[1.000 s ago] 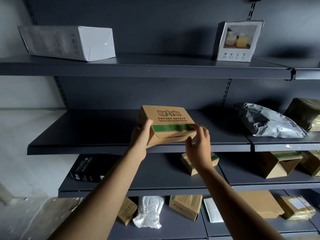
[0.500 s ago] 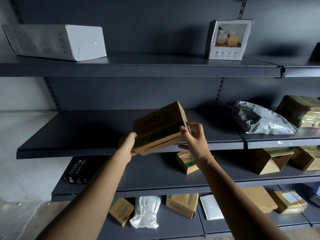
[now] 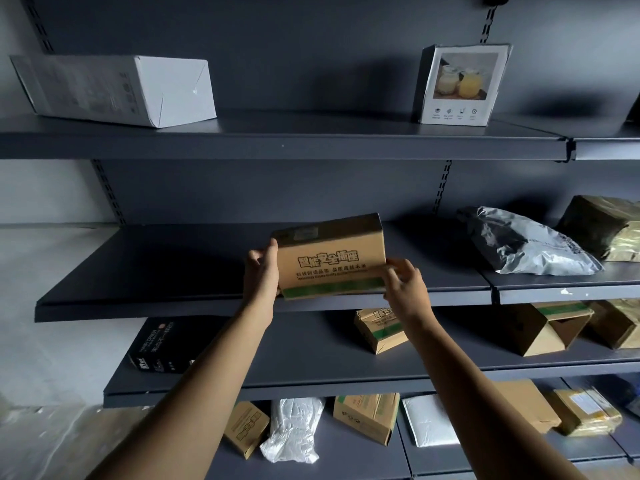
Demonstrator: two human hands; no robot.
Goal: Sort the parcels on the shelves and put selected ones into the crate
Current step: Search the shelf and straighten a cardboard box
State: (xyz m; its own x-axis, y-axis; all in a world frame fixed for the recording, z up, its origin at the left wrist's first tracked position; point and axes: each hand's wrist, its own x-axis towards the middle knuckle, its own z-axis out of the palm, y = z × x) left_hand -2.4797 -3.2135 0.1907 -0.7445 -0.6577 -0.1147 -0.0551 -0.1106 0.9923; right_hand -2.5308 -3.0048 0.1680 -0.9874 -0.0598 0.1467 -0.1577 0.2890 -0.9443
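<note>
I hold a small brown cardboard box [image 3: 330, 259] with black Chinese print and a green strip, upright in front of the middle shelf [image 3: 156, 308]. My left hand [image 3: 260, 273] grips its left end, thumb on the front face. My right hand [image 3: 404, 284] pinches its lower right corner. The printed face is turned toward me. No crate is in view.
A white box [image 3: 114, 90] and a picture box [image 3: 460, 84] stand on the top shelf. A grey mailer bag [image 3: 523, 245] and a gold-wrapped parcel [image 3: 604, 228] lie to the right. A black box [image 3: 166, 344] and several brown cartons fill the lower shelves.
The box was lifted off the middle shelf, tilted, then turned so its printed face stands upright toward me. Both hands shifted their hold along its ends.
</note>
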